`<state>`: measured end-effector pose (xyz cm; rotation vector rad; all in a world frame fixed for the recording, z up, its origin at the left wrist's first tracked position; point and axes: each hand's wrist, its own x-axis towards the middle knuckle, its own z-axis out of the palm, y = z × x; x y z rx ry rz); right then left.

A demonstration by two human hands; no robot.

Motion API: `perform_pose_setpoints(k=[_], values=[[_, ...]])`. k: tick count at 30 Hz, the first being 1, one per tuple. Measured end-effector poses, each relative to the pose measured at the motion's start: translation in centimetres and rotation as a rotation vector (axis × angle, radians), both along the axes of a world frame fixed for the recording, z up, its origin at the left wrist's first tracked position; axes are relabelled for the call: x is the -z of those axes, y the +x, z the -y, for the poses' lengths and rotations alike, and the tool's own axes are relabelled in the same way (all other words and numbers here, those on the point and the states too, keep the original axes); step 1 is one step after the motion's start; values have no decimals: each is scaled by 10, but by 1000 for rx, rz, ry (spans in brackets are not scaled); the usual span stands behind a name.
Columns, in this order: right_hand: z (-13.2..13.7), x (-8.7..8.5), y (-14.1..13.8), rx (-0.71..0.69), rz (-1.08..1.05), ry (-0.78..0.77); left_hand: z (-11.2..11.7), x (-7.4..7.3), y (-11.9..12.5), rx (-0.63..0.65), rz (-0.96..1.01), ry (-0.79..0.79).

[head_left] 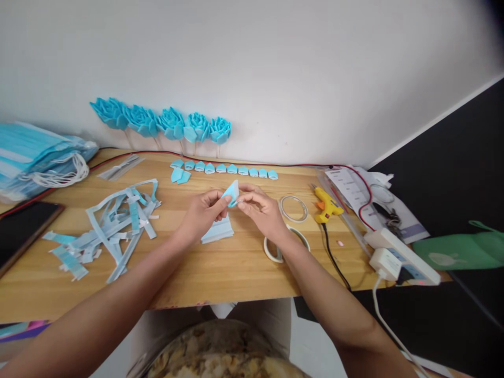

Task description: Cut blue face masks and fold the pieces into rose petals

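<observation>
A folded piece of blue mask fabric (231, 193) is pinched between the thumb and fingers of my left hand (205, 210). My right hand (260, 207) closes its thumb and forefinger on the lower right corner of the same piece; a small pale bit shows at those fingertips. Below the hands lies a stack of pale blue fabric squares (218, 231), partly covered by my left fingers. Beyond them, folded blue petals (232, 169) stand in a row, with a few loose ones (180, 175) at its left end.
Blue fabric roses (171, 123) lean on the wall. Fabric strips (118, 231), a mask pack (35, 157) and a phone (27, 231) lie left. Right are tape rolls (271, 252), a clear ring (293, 209), a yellow glue gun (326, 205), a power strip (405, 257) and a green pouch (460, 245).
</observation>
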<state>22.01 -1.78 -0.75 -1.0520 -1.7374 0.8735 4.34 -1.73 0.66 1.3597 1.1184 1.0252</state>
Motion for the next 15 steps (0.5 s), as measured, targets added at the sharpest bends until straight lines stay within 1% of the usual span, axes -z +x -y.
perform_pose_setpoints(k=[5,10,12,15], values=[[1,1,-3,14,-109,-164,0,2,1,3,-7,5],[0,4,-3,43,-168,-228,0,3,1,3,-4,23],[-1,5,-2,23,-213,-245,0,3,1,1,-8,27],[-2,5,-2,-38,-314,-313,0,3,1,9,-18,28]])
